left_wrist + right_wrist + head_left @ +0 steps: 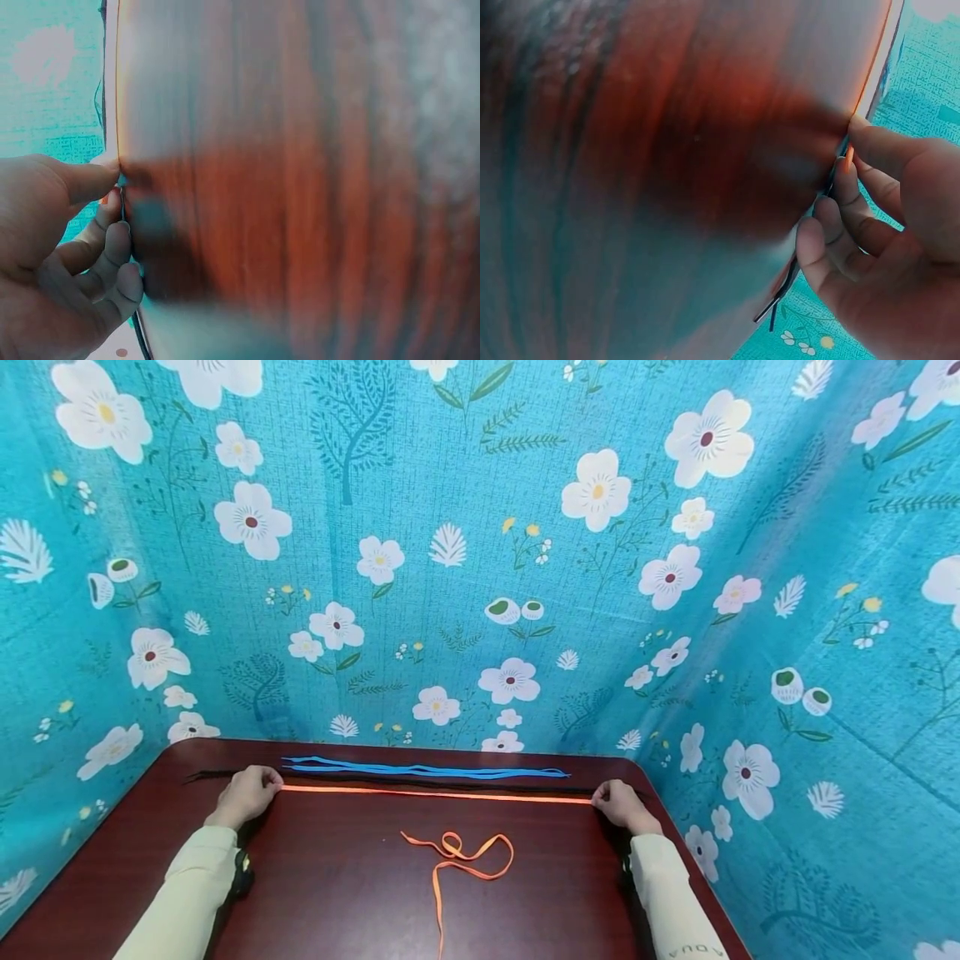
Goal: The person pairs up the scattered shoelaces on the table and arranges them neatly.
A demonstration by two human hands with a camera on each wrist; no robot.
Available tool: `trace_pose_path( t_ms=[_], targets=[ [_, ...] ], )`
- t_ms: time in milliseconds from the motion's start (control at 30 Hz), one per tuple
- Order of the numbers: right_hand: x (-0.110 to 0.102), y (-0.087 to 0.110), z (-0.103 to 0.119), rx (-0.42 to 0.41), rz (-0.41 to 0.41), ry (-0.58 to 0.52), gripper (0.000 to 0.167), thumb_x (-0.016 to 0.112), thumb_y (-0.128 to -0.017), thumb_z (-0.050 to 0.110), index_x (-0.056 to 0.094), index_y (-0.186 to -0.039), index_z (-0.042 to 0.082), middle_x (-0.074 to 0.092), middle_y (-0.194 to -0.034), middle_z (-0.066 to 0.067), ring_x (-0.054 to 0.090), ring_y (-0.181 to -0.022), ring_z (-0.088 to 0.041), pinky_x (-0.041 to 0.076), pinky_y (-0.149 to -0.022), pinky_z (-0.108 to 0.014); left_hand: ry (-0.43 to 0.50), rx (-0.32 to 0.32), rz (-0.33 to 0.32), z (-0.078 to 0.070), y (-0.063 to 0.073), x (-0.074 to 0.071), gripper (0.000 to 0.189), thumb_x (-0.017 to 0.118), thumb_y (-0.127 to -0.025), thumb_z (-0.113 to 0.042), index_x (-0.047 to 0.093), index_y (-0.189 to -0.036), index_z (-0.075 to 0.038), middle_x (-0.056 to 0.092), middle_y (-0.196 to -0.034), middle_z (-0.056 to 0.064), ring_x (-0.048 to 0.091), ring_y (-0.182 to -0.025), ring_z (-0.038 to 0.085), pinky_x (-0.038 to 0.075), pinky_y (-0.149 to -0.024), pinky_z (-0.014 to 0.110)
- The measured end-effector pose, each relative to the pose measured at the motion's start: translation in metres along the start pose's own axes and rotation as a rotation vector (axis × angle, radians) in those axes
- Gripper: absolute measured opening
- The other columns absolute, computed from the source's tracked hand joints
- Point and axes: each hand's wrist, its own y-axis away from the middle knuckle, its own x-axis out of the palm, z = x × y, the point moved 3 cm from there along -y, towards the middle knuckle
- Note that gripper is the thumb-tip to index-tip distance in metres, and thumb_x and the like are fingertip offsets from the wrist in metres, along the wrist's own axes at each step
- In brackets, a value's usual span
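Observation:
An orange shoelace (435, 792) runs straight and taut across the far part of the table, between both hands. My left hand (251, 793) pinches its left end between thumb and fingers, and my right hand (621, 802) pinches the right end. Just behind it lie black laces (202, 774), partly hidden by the hands. In the left wrist view the thumb and forefinger of the left hand (67, 247) meet at the lace. The right wrist view has the right hand (885, 225) with a bit of orange between its fingertips and black lace tips (776, 296) below.
Blue laces (420, 770) lie lengthwise near the table's back edge. A second orange lace (472, 868) lies loosely looped in the middle of the dark red table (337, 877). A turquoise flowered curtain (450, 643) hangs behind and beside the table.

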Motion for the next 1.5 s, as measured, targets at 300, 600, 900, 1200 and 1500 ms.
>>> trace_pose_path(
  t_ms=[300,600,900,1200,1500],
  targets=[
    [0.0,0.005,0.0,-0.009,0.019,-0.018,0.005,0.067,-0.095,0.004,0.065,-0.091,0.001,0.063,-0.079,-0.007,0.057,-0.072,-0.021,0.053,-0.069,-0.039,-0.039,0.044,-0.008,-0.008,0.006,0.003,0.012,0.067,-0.094,-0.007,0.069,-0.103,0.001,0.066,-0.098,0.022,0.058,-0.084,0.031,0.05,-0.077,0.055],
    [-0.006,0.015,0.008,0.009,0.035,0.051,0.01,0.073,-0.092,0.006,0.064,-0.092,0.002,0.062,-0.078,-0.008,0.056,-0.071,-0.022,0.051,-0.067,-0.038,-0.209,0.056,0.022,-0.026,0.024,-0.01,0.042,0.071,-0.091,-0.014,0.061,-0.122,0.012,0.054,-0.114,0.036,0.058,-0.097,0.046,0.05,-0.08,0.065],
    [0.008,0.039,0.074,-0.044,0.092,0.101,0.013,0.075,-0.091,0.015,0.068,-0.096,0.005,0.063,-0.083,-0.005,0.057,-0.074,-0.019,0.052,-0.07,-0.04,-0.164,0.207,0.199,-0.096,0.054,-0.007,0.04,0.072,-0.093,-0.021,0.066,-0.122,0.006,0.069,-0.114,0.023,0.066,-0.098,0.034,0.053,-0.086,0.059],
    [0.047,0.062,0.144,-0.091,0.257,0.099,0.018,0.08,-0.088,0.023,0.071,-0.098,0.011,0.063,-0.08,0.0,0.056,-0.073,-0.018,0.051,-0.069,-0.038,-0.011,0.291,0.25,-0.149,0.08,0.011,0.041,0.072,-0.095,-0.023,0.066,-0.124,0.005,0.069,-0.119,0.019,0.065,-0.106,0.033,0.052,-0.094,0.055],
    [0.071,0.067,0.174,-0.1,0.281,0.121,0.018,0.085,-0.083,0.019,0.068,-0.079,0.014,0.059,-0.07,-0.001,0.054,-0.063,-0.019,0.045,-0.058,-0.034,0.152,0.312,0.243,-0.184,0.09,0.034,0.039,0.072,-0.095,-0.024,0.067,-0.125,0.0,0.07,-0.113,0.011,0.065,-0.097,0.022,0.055,-0.091,0.049]
  ],
)
